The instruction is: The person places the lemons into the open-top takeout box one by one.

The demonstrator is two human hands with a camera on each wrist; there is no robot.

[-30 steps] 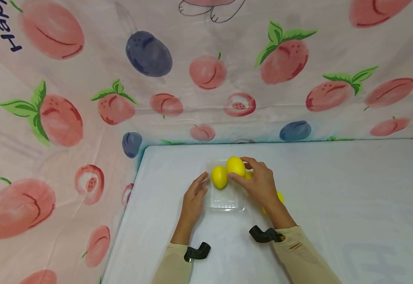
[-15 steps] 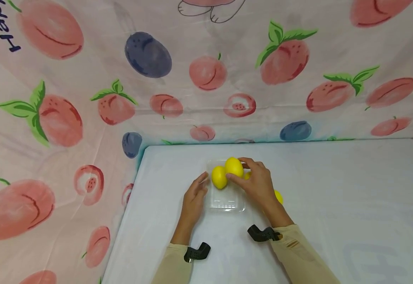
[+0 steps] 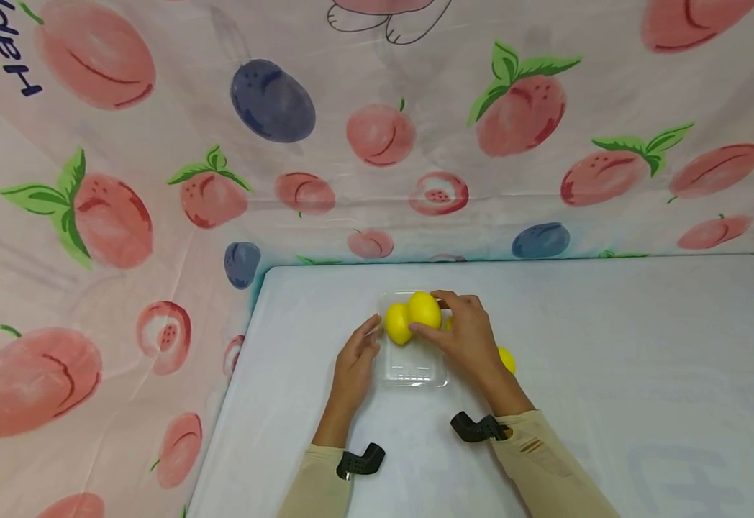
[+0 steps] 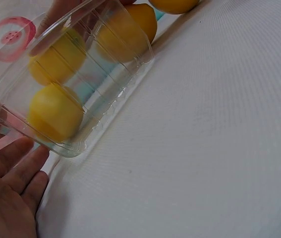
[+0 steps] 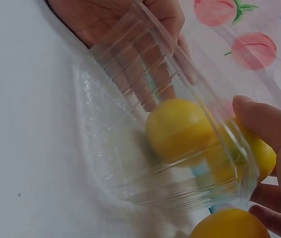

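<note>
Your right hand (image 3: pixel 470 338) fingers clamped on lemon (image 3: pixel 424 309) over clear tray (image 3: pixel 412 370); left hand (image 3: pixel 354 363) fingers straight, bracing tray's left wall. Risk: tray tips, resting lemon (image 3: pixel 398 324) rolls onto worktop (image 3: pixel 610 360).

A small yellow lemon (image 3: pixel 509 359) on the white table is peeking out from behind the right hand (image 3: pixel 470 338) (mostly hidden). Another yellow lemon (image 5: pixel 229 224) is being cut off by the right wrist view's lower edge.
</note>
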